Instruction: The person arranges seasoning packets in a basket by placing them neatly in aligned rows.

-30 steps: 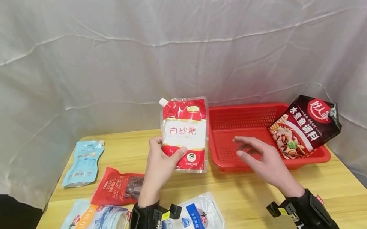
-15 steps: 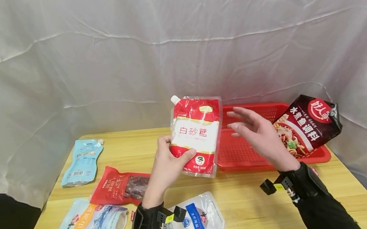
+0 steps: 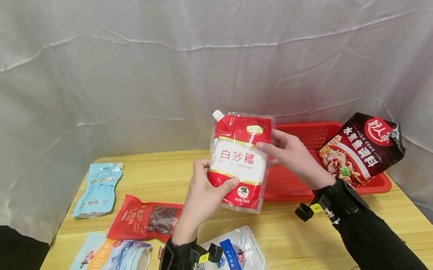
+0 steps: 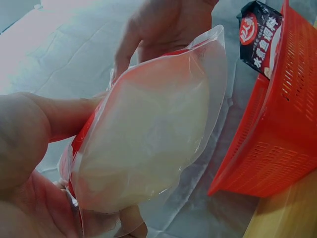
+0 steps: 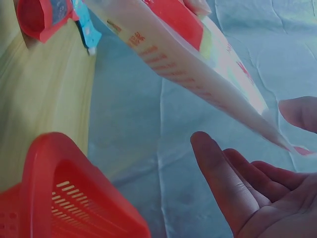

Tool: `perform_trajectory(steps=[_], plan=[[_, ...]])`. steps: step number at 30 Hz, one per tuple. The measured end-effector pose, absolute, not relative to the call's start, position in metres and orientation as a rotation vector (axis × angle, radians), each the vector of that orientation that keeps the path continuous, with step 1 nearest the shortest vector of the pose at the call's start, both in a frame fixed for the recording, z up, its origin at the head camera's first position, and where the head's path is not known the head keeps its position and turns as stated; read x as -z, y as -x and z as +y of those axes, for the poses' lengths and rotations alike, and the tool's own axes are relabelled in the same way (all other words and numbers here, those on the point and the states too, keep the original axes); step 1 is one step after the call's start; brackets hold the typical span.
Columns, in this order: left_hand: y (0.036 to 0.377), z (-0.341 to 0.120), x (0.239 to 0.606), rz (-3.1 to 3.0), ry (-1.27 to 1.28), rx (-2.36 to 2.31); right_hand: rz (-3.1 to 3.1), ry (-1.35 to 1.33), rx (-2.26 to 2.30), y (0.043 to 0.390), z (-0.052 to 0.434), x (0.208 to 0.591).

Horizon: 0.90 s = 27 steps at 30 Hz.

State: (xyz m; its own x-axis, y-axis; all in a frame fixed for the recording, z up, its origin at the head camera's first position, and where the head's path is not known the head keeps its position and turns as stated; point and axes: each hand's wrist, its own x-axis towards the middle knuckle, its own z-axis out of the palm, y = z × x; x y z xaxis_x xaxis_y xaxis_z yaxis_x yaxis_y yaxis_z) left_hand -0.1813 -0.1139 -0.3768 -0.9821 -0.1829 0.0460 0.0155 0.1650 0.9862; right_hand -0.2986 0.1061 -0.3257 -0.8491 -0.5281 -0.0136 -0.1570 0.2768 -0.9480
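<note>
Staged recording setup rather than a lived-in room. Wrinkled white cloth backdrop (image 3: 206,42) hung behind and around a small pale wooden table (image 3: 293,242), hiding any walls or furniture. Grocery pouches laid out flat in the open: blue pouch (image 3: 98,189), red snack pack (image 3: 146,218), salt bag (image 3: 231,260). Red plastic basket (image 3: 367,187) at the far side. Black camera straps (image 3: 179,261) on both wrists.

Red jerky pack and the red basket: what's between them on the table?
In the head view, the sugar pouch, held up by the left hand, sits between the red jerky pack and the red basket; below it, bare tabletop.
</note>
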Motion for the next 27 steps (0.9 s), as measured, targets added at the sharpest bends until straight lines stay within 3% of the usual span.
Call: perform_trajectory(steps=[27], plan=[[0.182,-0.111,0.378,-2.337,-0.152,1.901,2.261,0.556,1.766,0.287,0.1,0.33]])
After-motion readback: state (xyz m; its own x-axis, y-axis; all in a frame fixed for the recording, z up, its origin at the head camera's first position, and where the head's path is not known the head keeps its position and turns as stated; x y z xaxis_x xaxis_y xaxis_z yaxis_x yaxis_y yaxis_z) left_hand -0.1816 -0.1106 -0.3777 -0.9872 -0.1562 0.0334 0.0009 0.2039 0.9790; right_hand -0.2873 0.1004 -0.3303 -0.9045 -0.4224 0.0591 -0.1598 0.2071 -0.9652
